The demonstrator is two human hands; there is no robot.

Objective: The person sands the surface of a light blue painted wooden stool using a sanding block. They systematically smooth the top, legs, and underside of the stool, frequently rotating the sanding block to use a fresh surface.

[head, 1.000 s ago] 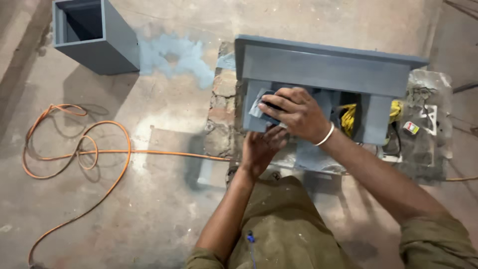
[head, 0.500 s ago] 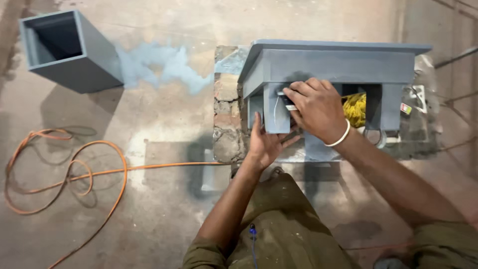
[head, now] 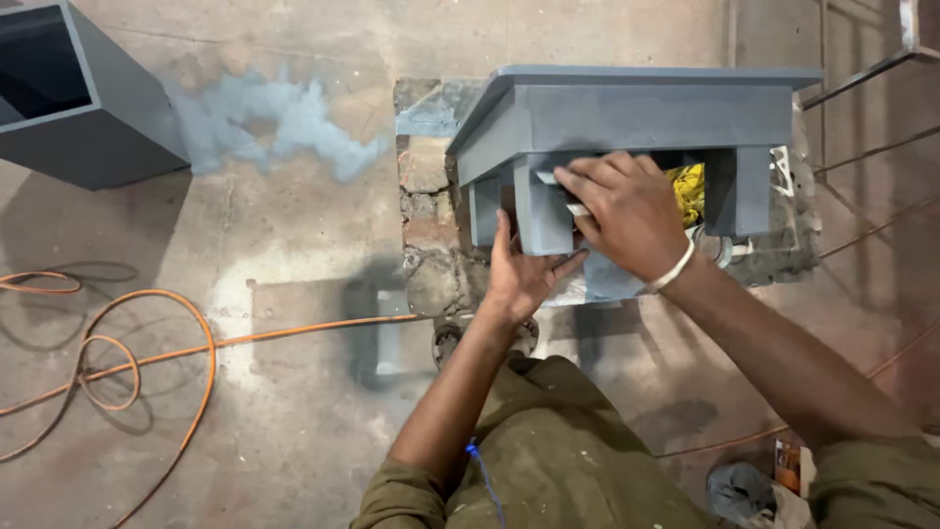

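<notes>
A grey painted metal stand (head: 636,113) with a flat top rests on rough bricks (head: 426,220). My left hand (head: 524,274) cups the lower end of its upright front panel (head: 541,211), thumb up the panel's left side. My right hand (head: 627,211) lies over the same panel from the right, fingers curled on a small pale pad (head: 578,209) pressed against the grey surface; most of the pad is hidden. Something yellow (head: 687,191) shows inside the stand behind my right hand.
An open grey metal box (head: 78,108) stands at the far left. An orange cable (head: 147,353) loops over the concrete floor. Thin metal rods (head: 862,147) cross the right side. A crumpled cloth (head: 739,490) and a small packet (head: 788,460) lie by my right arm.
The view has drawn closer to the stand and swung left. Both hands stay on the front panel; my right hand has slid a little across it.
</notes>
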